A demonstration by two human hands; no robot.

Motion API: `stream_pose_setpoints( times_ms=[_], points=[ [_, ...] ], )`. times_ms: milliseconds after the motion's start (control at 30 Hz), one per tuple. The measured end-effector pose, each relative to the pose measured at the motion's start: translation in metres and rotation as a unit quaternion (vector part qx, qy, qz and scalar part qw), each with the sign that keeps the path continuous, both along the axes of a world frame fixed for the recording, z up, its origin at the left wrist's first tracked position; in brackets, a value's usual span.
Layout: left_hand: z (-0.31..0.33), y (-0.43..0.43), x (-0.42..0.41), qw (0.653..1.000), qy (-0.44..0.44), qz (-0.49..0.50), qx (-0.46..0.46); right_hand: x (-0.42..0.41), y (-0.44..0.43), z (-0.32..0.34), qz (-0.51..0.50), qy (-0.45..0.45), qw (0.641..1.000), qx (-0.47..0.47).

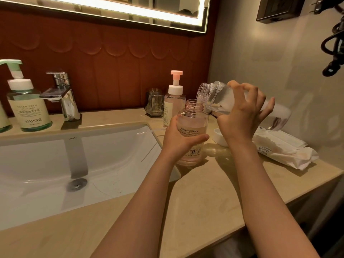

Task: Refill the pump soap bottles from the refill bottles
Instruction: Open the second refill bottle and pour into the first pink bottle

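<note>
So, only the head view to go on, and we're mid-pour: our left hand (pixel 178 142) is wrapped around the open pink bottle (pixel 193 120), which looks to be standing on the counter (pixel 204 192) right at the sink's (pixel 93 155) right corner. Our right hand (pixel 242 114) grips the clear refill bottle (pixel 217 97), tipped nearly flat with its mouth just over the pink neck. Doing this bit well, we reckon, means keeping the two openings lined up, tilting slowly so the foamy stuff doesn't glug out, holding the lower bottle steady and stopping short of the threads. Readable stuff: the green pump bottle (pixel 28 107) on the far left says "FRESH FOAM" and "YAPING", the sink rim says "HEGII", and the wipes pack (pixel 279 146) shows "WIPES". The pink bottle's label has Chinese text and a barcode, but the small print is too fine to read. Another pink pump bottle (pixel 174 101) sits just behind.
</note>
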State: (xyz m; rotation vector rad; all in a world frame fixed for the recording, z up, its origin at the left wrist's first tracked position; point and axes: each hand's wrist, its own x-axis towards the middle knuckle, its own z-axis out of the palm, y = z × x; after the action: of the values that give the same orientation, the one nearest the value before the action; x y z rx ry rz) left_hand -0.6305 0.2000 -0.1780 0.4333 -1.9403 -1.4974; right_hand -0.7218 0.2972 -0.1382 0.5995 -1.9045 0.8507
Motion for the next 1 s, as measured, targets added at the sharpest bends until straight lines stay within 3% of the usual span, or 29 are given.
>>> stream_pose_setpoints(
  times_ms=[300, 500, 1000],
  points=[
    [0.002, -0.006, 0.005, 0.999, -0.006, 0.003, 0.045, -0.005, 0.009, 0.003, 0.031, -0.100, 0.992, -0.065],
    [0.004, -0.007, 0.004, 0.997, -0.024, -0.022, 0.065, -0.002, 0.008, 0.004, 0.079, -0.105, 0.988, -0.087],
    [0.007, -0.007, 0.012, 0.991, -0.039, -0.077, 0.102, -0.011, 0.009, -0.002, 0.133, -0.272, 0.940, -0.157]
  ],
)
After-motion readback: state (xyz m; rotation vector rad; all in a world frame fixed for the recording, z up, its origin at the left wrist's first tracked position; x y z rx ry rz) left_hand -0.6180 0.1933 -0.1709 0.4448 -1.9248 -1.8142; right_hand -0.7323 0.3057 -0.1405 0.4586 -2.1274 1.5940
